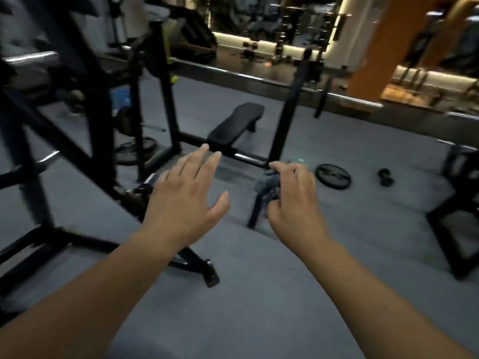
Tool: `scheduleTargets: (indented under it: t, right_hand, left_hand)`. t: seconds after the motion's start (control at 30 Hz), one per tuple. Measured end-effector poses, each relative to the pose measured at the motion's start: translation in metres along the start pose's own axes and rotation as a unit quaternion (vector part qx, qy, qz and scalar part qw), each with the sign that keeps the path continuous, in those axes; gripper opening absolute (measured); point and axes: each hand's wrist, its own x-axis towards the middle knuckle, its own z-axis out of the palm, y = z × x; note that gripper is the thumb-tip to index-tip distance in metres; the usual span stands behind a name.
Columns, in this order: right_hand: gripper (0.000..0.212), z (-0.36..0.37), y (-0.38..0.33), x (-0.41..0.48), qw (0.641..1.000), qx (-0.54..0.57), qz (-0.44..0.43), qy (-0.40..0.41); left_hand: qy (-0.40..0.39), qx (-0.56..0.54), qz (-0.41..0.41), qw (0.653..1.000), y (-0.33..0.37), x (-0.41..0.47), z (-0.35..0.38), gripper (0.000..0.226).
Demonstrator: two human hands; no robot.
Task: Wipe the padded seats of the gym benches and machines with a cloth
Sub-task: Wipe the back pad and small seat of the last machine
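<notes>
A black padded flat bench (237, 123) stands on the grey floor ahead, inside a black bench-press rack (287, 117). My right hand (293, 200) grips a bunched bluish-grey cloth (268, 183), held in the air well short of the bench. My left hand (185, 200) hovers beside it with straight, spread fingers, touching nothing. Both forearms reach forward from the bottom of the frame. The view is blurred by motion.
A large black machine frame (77, 141) fills the left, its foot (211, 277) reaching onto the floor near my left arm. A weight plate (333, 176) and a small dumbbell (385, 177) lie on the floor to the right. Another black frame (456, 229) stands at the right edge.
</notes>
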Motion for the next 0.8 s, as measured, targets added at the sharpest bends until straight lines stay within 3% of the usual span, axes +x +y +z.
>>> scheduleTargets:
  t: [0.43,0.57,0.8]
  right_hand:
    - [0.056,-0.261,0.293,-0.044,0.979,-0.131,0.131,0.088]
    - [0.059,-0.283,0.354,-0.027,0.973,-0.138,0.161,0.09]
    - [0.061,-0.252,0.455,0.047,0.973,-0.14,0.17,0.063]
  left_hand:
    - [-0.052,-0.079,0.154,0.983,0.358,0.113,0.126,0.076]
    - [-0.068,-0.066,0.179,0.979,0.405,0.157,0.156,0.074]
    - [-0.044,-0.059,0.181,0.981,0.42,0.278,0.222,0.074]
